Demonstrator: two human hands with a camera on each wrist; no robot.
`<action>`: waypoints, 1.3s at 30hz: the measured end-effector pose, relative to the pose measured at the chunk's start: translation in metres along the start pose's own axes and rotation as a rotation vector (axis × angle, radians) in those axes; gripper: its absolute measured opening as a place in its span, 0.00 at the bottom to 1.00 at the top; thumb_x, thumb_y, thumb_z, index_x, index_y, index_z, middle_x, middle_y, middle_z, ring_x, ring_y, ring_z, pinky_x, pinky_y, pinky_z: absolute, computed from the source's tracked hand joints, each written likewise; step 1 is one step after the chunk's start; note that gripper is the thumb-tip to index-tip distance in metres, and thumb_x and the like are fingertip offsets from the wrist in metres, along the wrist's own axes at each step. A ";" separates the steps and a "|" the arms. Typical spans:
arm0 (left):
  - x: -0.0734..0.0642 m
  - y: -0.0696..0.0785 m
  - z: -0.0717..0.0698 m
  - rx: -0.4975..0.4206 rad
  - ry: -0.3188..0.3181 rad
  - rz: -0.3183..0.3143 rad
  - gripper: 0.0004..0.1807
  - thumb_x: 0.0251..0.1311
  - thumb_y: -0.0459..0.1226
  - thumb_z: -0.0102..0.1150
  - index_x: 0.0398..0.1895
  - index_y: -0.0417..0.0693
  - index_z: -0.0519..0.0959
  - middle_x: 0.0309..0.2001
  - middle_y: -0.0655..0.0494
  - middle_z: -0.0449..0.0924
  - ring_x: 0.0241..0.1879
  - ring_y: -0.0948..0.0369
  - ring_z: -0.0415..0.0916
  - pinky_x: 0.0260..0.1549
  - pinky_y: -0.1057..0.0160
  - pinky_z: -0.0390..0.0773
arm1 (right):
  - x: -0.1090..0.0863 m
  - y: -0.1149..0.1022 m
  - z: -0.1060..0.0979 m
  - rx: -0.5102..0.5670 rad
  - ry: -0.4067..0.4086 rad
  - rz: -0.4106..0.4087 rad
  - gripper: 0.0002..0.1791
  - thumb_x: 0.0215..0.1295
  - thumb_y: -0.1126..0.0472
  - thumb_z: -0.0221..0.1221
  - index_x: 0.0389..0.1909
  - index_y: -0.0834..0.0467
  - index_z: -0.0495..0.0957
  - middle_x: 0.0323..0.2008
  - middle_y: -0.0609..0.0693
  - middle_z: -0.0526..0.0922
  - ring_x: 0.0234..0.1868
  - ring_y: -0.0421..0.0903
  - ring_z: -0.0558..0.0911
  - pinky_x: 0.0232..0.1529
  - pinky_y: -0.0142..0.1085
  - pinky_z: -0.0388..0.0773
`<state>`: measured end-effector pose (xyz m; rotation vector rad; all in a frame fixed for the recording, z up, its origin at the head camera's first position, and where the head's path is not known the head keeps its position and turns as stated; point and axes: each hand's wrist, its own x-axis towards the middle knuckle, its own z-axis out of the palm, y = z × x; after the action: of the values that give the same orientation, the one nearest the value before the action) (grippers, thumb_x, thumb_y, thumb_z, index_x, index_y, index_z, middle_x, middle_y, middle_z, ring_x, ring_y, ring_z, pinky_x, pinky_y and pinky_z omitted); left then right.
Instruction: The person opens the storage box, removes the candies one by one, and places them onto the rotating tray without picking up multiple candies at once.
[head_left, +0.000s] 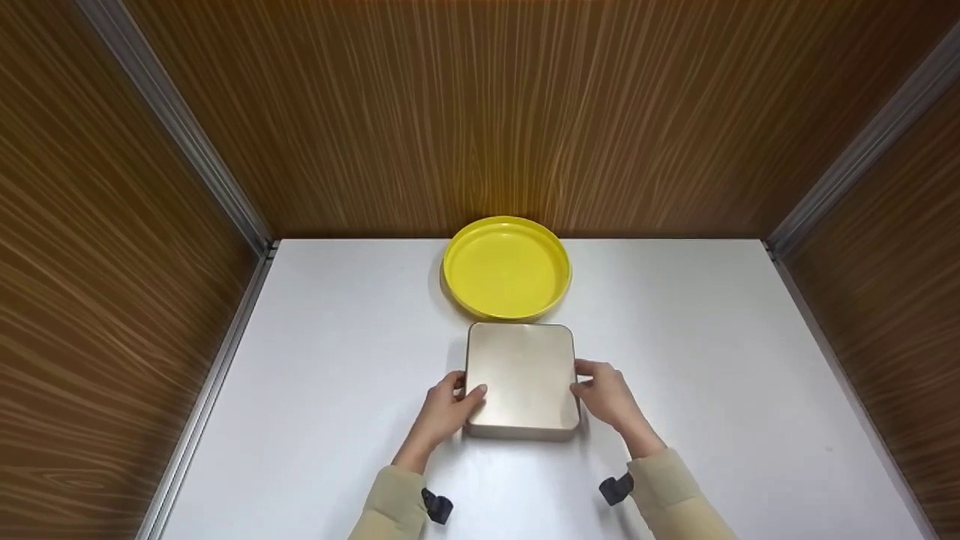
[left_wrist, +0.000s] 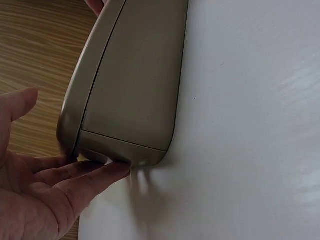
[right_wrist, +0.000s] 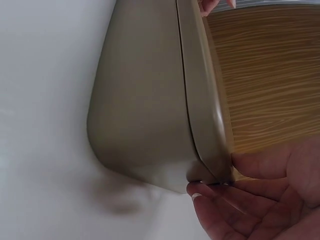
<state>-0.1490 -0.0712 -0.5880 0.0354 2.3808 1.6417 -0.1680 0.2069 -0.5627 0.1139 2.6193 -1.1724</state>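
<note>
A closed square metal tin (head_left: 523, 371), dull gold with a seam below its lid, stands over the white table close to me. On its left side, my left hand (head_left: 442, 409) has its thumb over the lid; in the left wrist view that thumb is raised apart from the tin (left_wrist: 135, 75), while nearly straight fingers (left_wrist: 92, 182) touch the side wall. My right hand (head_left: 606, 394) pinches the opposite edge. There, the right wrist view shows the thumb (right_wrist: 260, 164) against the lid (right_wrist: 202, 90) and bent fingertips at the seam of the side wall.
Just behind the tin lies a round yellow tray (head_left: 506, 270) with a low rim. Wood-grain panels (head_left: 480, 112) enclose the white table (head_left: 337, 322) at the back and both sides, with metal rails (head_left: 206, 405) along the side edges.
</note>
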 end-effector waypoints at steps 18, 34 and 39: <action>-0.006 -0.009 0.001 -0.016 -0.011 -0.008 0.42 0.62 0.54 0.62 0.69 0.34 0.62 0.63 0.37 0.68 0.58 0.44 0.73 0.53 0.50 0.76 | -0.005 0.005 0.006 0.019 0.000 -0.029 0.26 0.68 0.69 0.56 0.66 0.68 0.67 0.59 0.65 0.75 0.53 0.58 0.81 0.51 0.49 0.79; -0.010 -0.025 0.013 0.117 -0.113 0.146 0.73 0.32 0.35 0.83 0.78 0.39 0.37 0.76 0.38 0.42 0.74 0.45 0.44 0.70 0.48 0.50 | -0.002 0.003 0.000 -0.008 0.043 -0.060 0.34 0.65 0.65 0.60 0.71 0.64 0.60 0.67 0.65 0.65 0.64 0.63 0.69 0.59 0.55 0.71; -0.012 -0.024 0.016 0.140 -0.062 0.141 0.70 0.34 0.36 0.82 0.76 0.34 0.40 0.74 0.34 0.47 0.72 0.43 0.48 0.68 0.47 0.54 | 0.005 -0.018 0.003 -0.082 0.118 -0.159 0.31 0.63 0.63 0.63 0.67 0.62 0.67 0.66 0.62 0.63 0.67 0.62 0.63 0.65 0.56 0.63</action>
<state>-0.1311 -0.0673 -0.6132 0.2814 2.4913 1.5038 -0.1757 0.1923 -0.5530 -0.0436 2.8201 -1.1377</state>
